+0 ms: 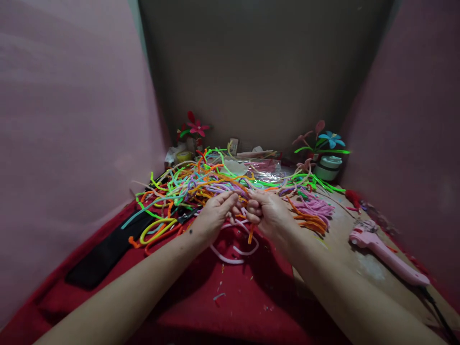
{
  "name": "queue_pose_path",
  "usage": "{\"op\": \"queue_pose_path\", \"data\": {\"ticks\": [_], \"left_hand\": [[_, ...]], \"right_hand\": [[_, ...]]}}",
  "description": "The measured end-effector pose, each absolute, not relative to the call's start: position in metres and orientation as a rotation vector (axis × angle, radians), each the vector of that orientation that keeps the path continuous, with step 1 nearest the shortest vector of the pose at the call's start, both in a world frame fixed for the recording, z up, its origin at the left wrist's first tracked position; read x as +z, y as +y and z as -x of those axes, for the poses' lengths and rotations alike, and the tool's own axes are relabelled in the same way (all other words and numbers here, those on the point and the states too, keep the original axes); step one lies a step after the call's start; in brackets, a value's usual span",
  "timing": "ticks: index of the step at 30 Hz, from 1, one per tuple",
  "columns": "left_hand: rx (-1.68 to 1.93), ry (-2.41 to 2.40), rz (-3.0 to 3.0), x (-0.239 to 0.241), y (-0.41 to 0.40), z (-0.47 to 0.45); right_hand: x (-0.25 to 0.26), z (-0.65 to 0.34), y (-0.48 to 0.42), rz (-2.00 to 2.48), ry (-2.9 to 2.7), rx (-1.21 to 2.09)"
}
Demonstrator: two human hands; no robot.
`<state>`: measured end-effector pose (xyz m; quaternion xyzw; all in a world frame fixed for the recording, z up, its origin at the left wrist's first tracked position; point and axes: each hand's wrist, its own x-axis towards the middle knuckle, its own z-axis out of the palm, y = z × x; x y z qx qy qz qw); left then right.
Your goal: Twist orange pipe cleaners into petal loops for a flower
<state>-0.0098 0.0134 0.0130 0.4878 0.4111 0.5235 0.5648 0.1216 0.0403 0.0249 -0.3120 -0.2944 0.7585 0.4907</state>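
Close together over the front of a heap of pipe cleaners, my left hand [222, 205] and my right hand [268, 207] are both closed in a pinch. Between the fingertips runs an orange pipe cleaner [250, 235], its end hanging down beside my right fingers. Its upper part is mostly hidden by the fingers and blends with the heap. Under my hands a pale pink pipe cleaner [230, 261] curls in a loop on the red cloth [201, 306]. Pink pipe cleaners [316, 208] and an orange bundle [311, 223] lie right of my right hand.
A pink glue gun [390, 258] with a cord lies on the brown board [370, 297] at right. At left is a flat black object [108, 254]. Behind the heap stand a pink flower [197, 128], a blue flower [331, 139] and a pale container [327, 167]. Pink sheets wall both sides.
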Motion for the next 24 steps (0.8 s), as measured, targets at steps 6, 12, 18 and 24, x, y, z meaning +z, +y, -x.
{"op": "queue_pose_path", "data": {"ticks": [6, 12, 18, 24], "left_hand": [[1.329, 0.851, -0.974, 0.008, 0.031, 0.012], [1.236, 0.748, -0.831, 0.025, 0.046, 0.010], [1.276, 0.684, -0.743, 0.027, 0.055, -0.002], [1.320, 0.677, -0.679, 0.018, 0.055, -0.018]], "right_hand": [[0.001, -0.114, 0.022, 0.842, -0.854, 1.912], [-0.019, -0.120, -0.003, 0.918, -1.000, 1.820], [-0.016, -0.128, 0.006, 0.788, -1.161, 1.854], [-0.006, -0.125, 0.020, 0.763, -1.007, 1.906]]}}
